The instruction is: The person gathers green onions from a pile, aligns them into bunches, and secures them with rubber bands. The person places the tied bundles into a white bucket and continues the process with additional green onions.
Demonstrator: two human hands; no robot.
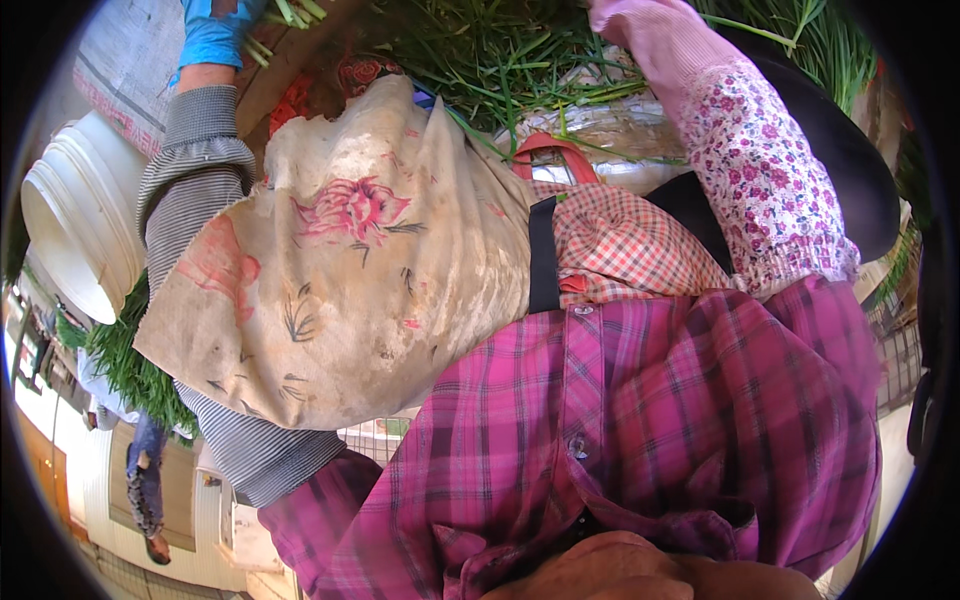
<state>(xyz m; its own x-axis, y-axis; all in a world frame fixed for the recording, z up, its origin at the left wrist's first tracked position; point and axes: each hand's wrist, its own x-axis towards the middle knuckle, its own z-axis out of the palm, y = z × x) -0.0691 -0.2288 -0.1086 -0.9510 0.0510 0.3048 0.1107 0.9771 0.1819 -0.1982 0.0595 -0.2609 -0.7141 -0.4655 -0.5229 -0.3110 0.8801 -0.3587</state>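
Note:
My left hand (217, 34), in a blue glove, is at the top left, its fingers cut off by the picture's edge. Right beside it are cut green stems (298, 11); whether the fingers grip them cannot be seen. A grey striped sleeve (199, 180) covers that arm. My right arm, in a floral sleeve (765, 157) with a pink ribbed cuff (675, 45), stretches toward the top edge, and the hand is out of view. Between the arms lies a heap of long green leaves (510, 60), with clear plastic wrapping (600, 124) below it.
A stained cloth (360, 300) with flower prints covers my lap, next to a checked cloth (630, 240) with a red strap (555, 150). Stacked white buckets (82, 217) lie tilted at left, by a woven sack (124, 67). More greens (817, 52) are at top right. A person (146, 480) stands far left.

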